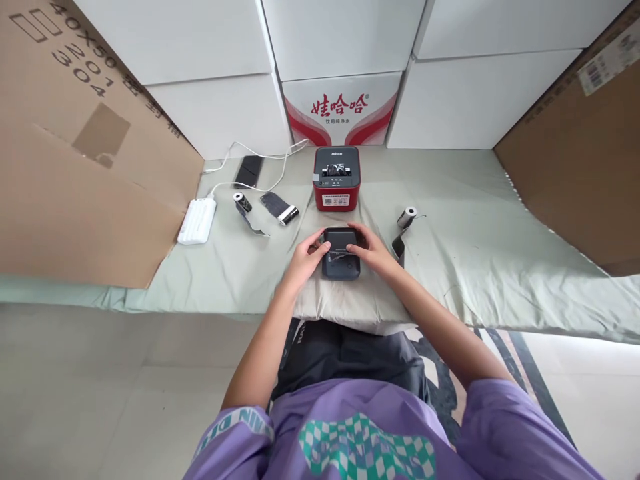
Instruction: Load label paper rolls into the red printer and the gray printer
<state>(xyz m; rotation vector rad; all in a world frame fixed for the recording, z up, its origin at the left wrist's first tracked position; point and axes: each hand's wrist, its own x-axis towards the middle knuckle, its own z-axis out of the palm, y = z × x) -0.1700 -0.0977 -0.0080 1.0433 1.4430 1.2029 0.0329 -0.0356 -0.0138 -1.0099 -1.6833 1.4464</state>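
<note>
A small dark portable printer lies on the cloth-covered table near its front edge, right in front of me. My left hand grips its left side, the thumb resting on the top. On the other side, my right hand holds the right edge, thumb on the lid and fingers around the far corner. A strip of dark paper shows at the slot across its top. Just behind it stands a red and black printer, with a dark strip in its own top slot.
Left of the printers are a dark paper roll, a folded dark strip, a black phone and a white power bank with a cable. Another roll lies right. Cardboard boxes flank the table; white boxes line the back.
</note>
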